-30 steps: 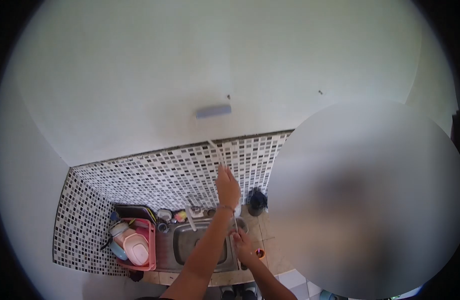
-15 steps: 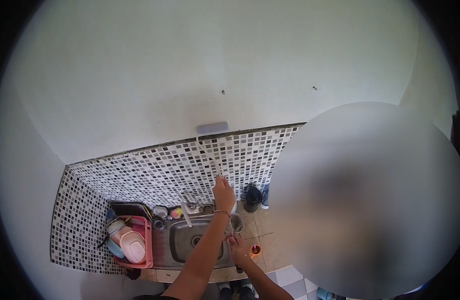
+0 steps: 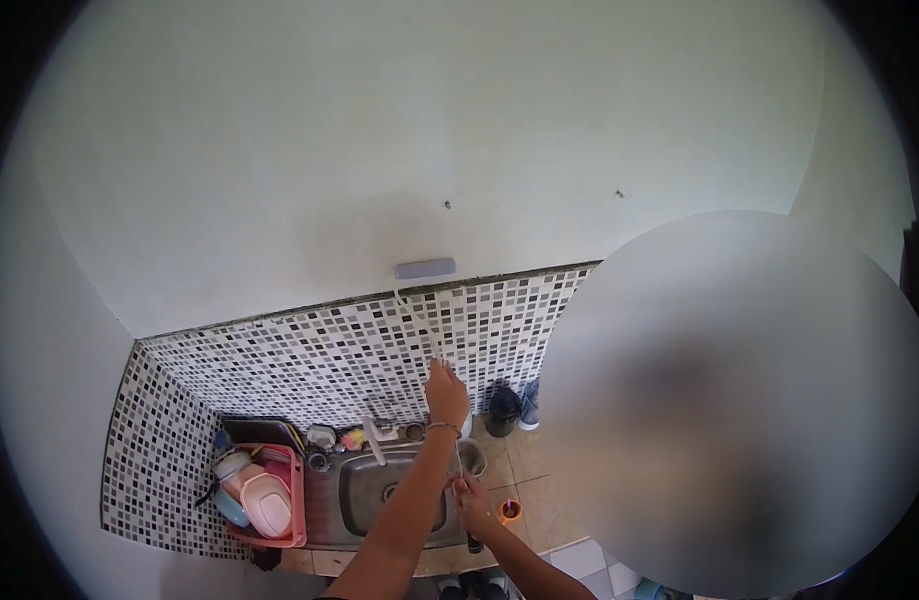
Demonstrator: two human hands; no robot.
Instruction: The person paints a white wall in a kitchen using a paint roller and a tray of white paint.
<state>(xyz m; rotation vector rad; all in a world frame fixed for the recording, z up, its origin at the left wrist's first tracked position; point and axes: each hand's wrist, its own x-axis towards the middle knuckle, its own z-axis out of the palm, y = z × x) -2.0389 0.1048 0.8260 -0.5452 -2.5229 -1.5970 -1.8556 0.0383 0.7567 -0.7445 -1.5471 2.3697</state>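
Lilac-grey, the roller [image 3: 425, 268] lies up the wall [image 3: 279, 150] from both hands, just above the top edge of the mosaic tiles [image 3: 329, 360]. Its long axis is nearly level, roughly parallel to that edge, while the pole [image 3: 459, 458] leads from the roller's left end, slanting down and to the right past the tiles to the hands. Whether the roller touches the wall cannot be told. The person's left hand [image 3: 447, 395] is the nearer to it, fingers wrapped round the pole in front of the tiles. The right hand [image 3: 473, 505] is lower, well apart from the roller, its fingers clenched on the pole near the dark lower end. Behind the left forearm is the sink [image 3: 354, 490]; near the right hand, an orange cup [image 3: 509, 511] stands on the bench [image 3: 541, 495].
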